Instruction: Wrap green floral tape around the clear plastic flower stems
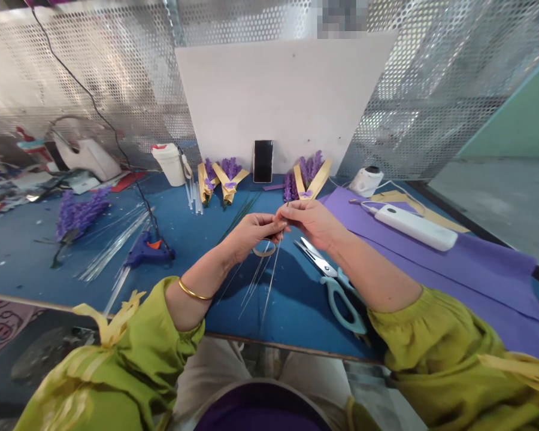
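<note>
My left hand [263, 230] and my right hand [308, 218] meet over the middle of the table, fingers pinched close together. Between them is a thin wire stem [273, 278], whose lower end slants down toward the table's front edge. A narrow pale ring, like a roll of tape [264, 248], sits just under my left fingers; whether they hold it I cannot tell. More thin pale wires [253, 281] show below. The fingertips hide the upper end of the stem. Light-blue-handled scissors [335, 278] lie partly open beneath my right forearm.
Left are a blue glue gun [148, 248], clear sticks [117, 245] and loose purple flowers [78, 212]. Behind stand wrapped purple bouquets [228, 179], a phone [263, 161] and a white cup [169, 163]. Purple sheets [431, 263] and a white power strip [415, 227] lie right.
</note>
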Demonstrator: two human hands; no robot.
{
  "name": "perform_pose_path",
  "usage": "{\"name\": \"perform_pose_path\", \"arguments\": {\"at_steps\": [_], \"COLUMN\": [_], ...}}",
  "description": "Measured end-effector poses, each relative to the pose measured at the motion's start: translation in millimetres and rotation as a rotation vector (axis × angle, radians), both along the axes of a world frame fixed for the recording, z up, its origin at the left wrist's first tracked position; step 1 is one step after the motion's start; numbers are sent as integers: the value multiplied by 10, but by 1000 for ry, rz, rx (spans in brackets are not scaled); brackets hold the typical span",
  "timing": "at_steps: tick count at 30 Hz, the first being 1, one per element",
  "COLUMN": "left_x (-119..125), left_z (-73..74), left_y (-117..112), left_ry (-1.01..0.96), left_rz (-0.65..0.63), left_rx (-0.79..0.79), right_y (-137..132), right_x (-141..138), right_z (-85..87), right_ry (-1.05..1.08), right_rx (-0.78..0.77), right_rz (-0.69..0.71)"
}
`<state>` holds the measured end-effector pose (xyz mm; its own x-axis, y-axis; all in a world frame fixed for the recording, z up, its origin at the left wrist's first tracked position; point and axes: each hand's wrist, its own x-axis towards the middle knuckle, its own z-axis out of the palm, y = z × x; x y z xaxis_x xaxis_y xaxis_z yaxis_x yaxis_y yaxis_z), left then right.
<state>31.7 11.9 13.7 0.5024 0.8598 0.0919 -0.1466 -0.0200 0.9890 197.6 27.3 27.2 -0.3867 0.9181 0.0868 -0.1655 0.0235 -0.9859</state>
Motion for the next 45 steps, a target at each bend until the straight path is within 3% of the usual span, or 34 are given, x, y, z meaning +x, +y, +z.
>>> {"name": "perform_pose_path", "arguments": {"at_steps": [8, 17, 29, 31, 37, 45], "left_x": [2, 2, -3, -4, 5, 15], "left_z": [18, 32, 20, -8, -39, 35], "left_y": [-24, -7, 1, 13, 17, -24], "left_ry": [-34, 12, 28, -4, -43, 57], "left_rz": [23, -16, 7, 14, 24, 37], "left_rx": [-53, 31, 81, 57, 18, 124], "right_y": [36, -43, -31, -19, -27, -49], "right_x": [57, -62, -58, -28, 13, -57], "right_z": [22, 37, 16, 28, 64, 32], "right_ry": [20, 67, 27, 3, 21, 33], "right_rx": [11, -2, 102, 86, 46, 67], "right_rz": [69, -94, -229, -197, 82, -37]}}
